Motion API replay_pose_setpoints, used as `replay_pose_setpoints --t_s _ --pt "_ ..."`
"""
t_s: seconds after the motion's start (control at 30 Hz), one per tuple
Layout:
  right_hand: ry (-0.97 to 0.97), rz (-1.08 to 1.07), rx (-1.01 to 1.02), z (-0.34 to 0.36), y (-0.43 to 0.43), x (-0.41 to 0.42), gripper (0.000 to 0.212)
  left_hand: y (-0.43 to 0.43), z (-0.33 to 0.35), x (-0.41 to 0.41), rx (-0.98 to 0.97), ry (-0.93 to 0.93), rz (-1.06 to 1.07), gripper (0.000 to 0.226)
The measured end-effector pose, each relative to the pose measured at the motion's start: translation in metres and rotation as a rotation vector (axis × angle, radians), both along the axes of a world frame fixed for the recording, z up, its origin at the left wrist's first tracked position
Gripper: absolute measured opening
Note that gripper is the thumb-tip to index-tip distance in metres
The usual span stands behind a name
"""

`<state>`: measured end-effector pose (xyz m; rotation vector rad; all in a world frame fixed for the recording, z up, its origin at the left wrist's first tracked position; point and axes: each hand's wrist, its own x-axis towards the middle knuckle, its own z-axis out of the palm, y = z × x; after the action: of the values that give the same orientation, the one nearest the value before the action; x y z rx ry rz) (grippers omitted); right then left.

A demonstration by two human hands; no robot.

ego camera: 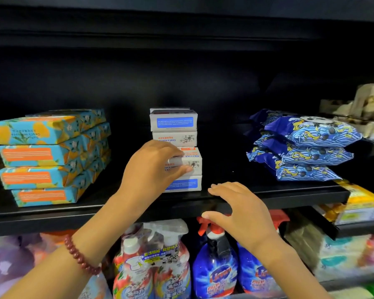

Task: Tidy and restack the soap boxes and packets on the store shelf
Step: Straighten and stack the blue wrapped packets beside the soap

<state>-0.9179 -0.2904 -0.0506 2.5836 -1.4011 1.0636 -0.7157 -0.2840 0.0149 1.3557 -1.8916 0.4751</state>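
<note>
Left hand (153, 167) reaches forward, thumb and fingers gripping a white soap box (194, 162) mid-stack. At its 4 o'clock, right hand (242, 214) is loosely spread at the shelf (52, 209) edge, holding nothing.

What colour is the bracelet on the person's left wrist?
The bracelet is made of dark red beads, seen in the head view.

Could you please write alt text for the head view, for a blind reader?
A person's left hand grips a white soap box in the middle stack on a dark shelf; the right hand hovers open at the shelf edge. Teal boxes are stacked left, blue packets right.
</note>
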Motion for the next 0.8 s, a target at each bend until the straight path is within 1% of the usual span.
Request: replay_pose_setpoints --t_s 0.13,0.2,0.27,0.33,0.4,0.47,0.53,0.6,0.67,0.73,0.8 --pt "0.01 0.07 0.039 0.007 0.002 -0.005 0.052 0.004 0.001 -0.002 -0.004 -0.029 0.034 0.037" --pt "-0.025 0.101 0.037 0.019 0.006 -0.014 0.048 0.009 0.001 -0.007 -0.087 -0.054 0.02 0.033" --pt "-0.112 0.061 -0.104 0.035 0.009 -0.03 0.043 0.014 0.0 -0.02 -0.204 -0.064 -0.03 0.027" --pt "-0.194 0.003 -0.309 0.055 0.008 -0.053 0.038 0.015 -0.004 -0.038 -0.241 -0.074 -0.091 0.024" --pt "-0.206 -0.065 -0.479 0.075 0.002 -0.081 0.036 0.013 -0.011 -0.061 -0.179 -0.076 -0.151 0.024" --pt "-0.185 -0.138 -0.543 0.09 -0.009 -0.113 0.041 0.009 -0.022 -0.082 -0.105 -0.099 -0.177 0.026" --pt "-0.116 -0.2 -0.497 0.101 -0.022 -0.141 0.053 0.003 -0.034 -0.101 -0.039 -0.109 -0.168 0.035" --pt "0.011 -0.236 -0.393 0.107 -0.036 -0.163 0.066 -0.003 -0.045 -0.117 0.004 -0.086 -0.136 0.04" --pt "0.159 -0.24 -0.284 0.109 -0.05 -0.174 0.078 -0.008 -0.049 -0.132 0.021 -0.075 -0.056 0.042" --pt "0.248 -0.239 -0.252 0.106 -0.062 -0.18 0.083 -0.012 -0.05 -0.141 0.002 -0.096 0.051 0.043" --pt "0.24 -0.245 -0.28 0.101 -0.071 -0.182 0.08 -0.012 -0.051 -0.146 0.019 -0.094 0.109 0.043"
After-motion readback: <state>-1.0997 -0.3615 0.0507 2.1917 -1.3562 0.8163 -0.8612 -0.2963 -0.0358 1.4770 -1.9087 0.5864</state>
